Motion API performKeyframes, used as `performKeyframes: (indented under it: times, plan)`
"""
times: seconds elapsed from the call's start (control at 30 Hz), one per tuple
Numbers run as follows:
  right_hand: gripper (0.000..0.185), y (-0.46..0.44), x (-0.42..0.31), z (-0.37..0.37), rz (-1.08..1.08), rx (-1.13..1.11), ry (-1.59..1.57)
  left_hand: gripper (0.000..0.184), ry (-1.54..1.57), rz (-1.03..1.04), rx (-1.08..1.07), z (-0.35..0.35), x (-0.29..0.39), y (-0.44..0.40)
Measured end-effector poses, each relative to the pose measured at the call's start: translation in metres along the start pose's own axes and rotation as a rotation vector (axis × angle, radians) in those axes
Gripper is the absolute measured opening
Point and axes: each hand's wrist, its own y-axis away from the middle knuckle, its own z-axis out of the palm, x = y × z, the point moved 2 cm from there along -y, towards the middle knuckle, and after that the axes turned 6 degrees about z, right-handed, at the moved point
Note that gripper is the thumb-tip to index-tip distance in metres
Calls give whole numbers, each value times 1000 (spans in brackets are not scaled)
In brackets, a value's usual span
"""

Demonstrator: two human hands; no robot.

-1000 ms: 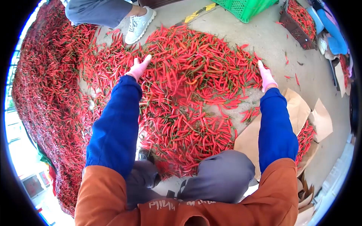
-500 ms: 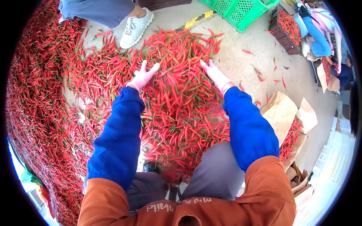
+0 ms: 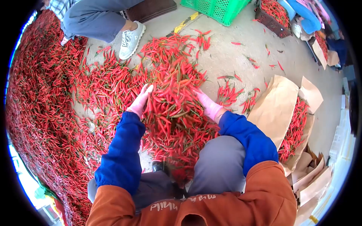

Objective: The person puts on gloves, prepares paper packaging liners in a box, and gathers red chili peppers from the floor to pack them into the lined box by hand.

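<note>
A bunched heap of red chili peppers (image 3: 175,98) with green stems fills the space between my two hands. My left hand (image 3: 139,101), in a pale pinkish glove, presses on the heap's left side with its thumb showing. On the right side my right hand (image 3: 209,104), gloved alike, cups the heap, its fingertips hidden among the peppers. The heap seems held between both hands; whether it is fully off the floor I cannot tell. More chili peppers lie loose below it, between my knees, and spread leftward over the floor.
A large bank of chili peppers (image 3: 41,113) lies on the left. Another person's shoe (image 3: 131,40) stands beyond my left hand. Farther off are a green crate (image 3: 218,11) and a dark crate (image 3: 272,23) of peppers. A paper bag (image 3: 274,109) with peppers sits at right.
My hands have come closer together and nearer my body, bunching the chili peppers between them. Floor shows at right where peppers lay. The view has shifted slightly.
</note>
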Motion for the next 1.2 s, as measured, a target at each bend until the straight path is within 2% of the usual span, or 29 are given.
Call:
performKeyframes:
  times: [0.07,0.17,0.27,0.3,0.4,0.43,0.47,0.5,0.53,0.57,0.63,0.67,0.7,0.8,0.83,0.87,0.93,0.97,1.0,1.03,1.07,1.13,1.2]
  plan:
    - [38,16,-1,6,-4,-4,-149,84,5,-6,-23,6,2,9]
    - [37,30,-8,11,-117,64,-169,84,54,-39,-57,22,21,19]
    - [37,57,-28,21,-208,45,-202,76,160,58,-164,37,49,20]
    - [38,79,-46,35,-174,22,-227,72,227,80,-221,42,61,22]
    - [39,100,-66,26,-137,-147,-280,73,304,13,-254,68,94,25]
    - [42,109,-72,25,-224,-132,-184,70,214,92,-250,71,103,26]
    - [45,120,-76,25,-313,-106,-88,63,163,23,-204,87,119,38]
    - [48,131,-77,20,-402,-58,5,53,163,56,-214,99,128,38]
    - [51,147,-79,8,-492,19,94,46,167,77,-247,117,135,33]
    - [54,143,-71,-17,-745,21,344,48,172,97,-321,140,142,37]
    - [57,181,-76,-34,-740,10,206,50,206,82,-473,202,161,58]
    - [57,222,-89,-16,-509,-39,-207,49,233,50,-536,230,165,65]
    - [53,243,-95,-26,-582,83,-202,50,198,57,-594,246,164,56]
    - [43,303,-99,-53,-717,164,-320,50,196,-19,-719,316,166,53]
    - [43,332,-97,-58,-767,121,-387,52,184,-54,-775,341,166,50]
    - [45,349,-89,-76,-699,-47,-552,52,139,-31,-841,367,165,46]
    - [47,389,-80,-103,-796,231,-441,53,58,14,-972,424,160,42]
    - [48,401,-70,-124,-890,238,-441,54,-55,101,-1004,455,159,38]
    - [48,417,-63,-140,-982,241,-438,54,-133,149,-947,486,158,50]
    - [51,437,-53,-154,-1000,284,-408,55,-156,166,-1004,515,152,53]
    - [49,440,-39,-186,-1118,377,-215,57,-177,181,-1059,543,145,54]
    - [49,478,-30,-196,-1071,396,-559,59,-218,139,-1119,601,131,64]
    - [51,504,-13,-226,-999,424,-671,66,-331,158,-1157,652,113,70]
